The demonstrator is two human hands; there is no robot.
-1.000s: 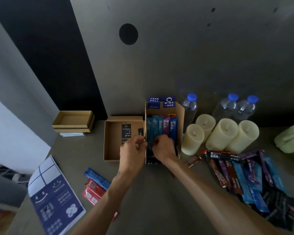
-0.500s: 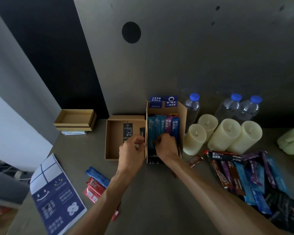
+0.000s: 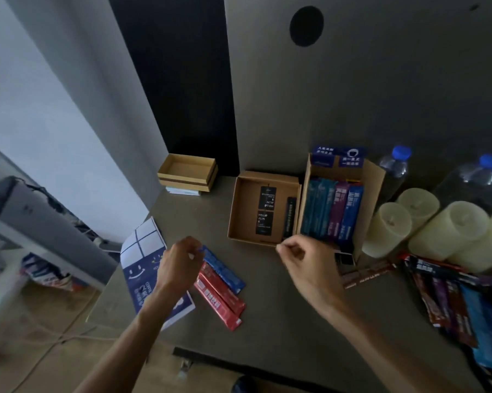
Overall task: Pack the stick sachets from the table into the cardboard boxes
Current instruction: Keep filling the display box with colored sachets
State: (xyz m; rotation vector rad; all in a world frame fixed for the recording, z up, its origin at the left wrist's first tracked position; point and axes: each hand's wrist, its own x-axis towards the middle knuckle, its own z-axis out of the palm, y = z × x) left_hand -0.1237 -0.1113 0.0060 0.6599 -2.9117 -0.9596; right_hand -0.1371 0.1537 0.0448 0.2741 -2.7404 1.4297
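Head view, looking down on the worktop (image 3: pixel 281 321). With the left hand (image 3: pixel 179 262) low over the small group of loose sachets near the front left: fingers (image 3: pixel 193 252) curled together on the far tip of the blue sachet (image 3: pixel 225 270), seemingly pinching it. Probably gripped by the end because a flat stick peels off the surface more easily that way. Just beside it, the red sachets (image 3: pixel 219 299), untouched.

Hovering with the right hand (image 3: pixel 307 262) at the near edge of the shallow box (image 3: pixel 246 217), fingers (image 3: pixel 281 247) loosely curled, nothing visible in them. Likely held close to the boxes to steady one or to take the next stick.

Standing on end in the tall cardboard box (image 3: pixel 371 199), a tight row of sachets (image 3: pixel 332 214), upright so that more fit side by side. Hard to judge how much room remains.

Heaped at the far right, well apart from the left hand, a larger pile of sachets (image 3: pixel 452 296), not yet packed. Behind that pile, candles (image 3: pixel 449 231) and water bottles (image 3: pixel 395 165), apparently no part of the job.
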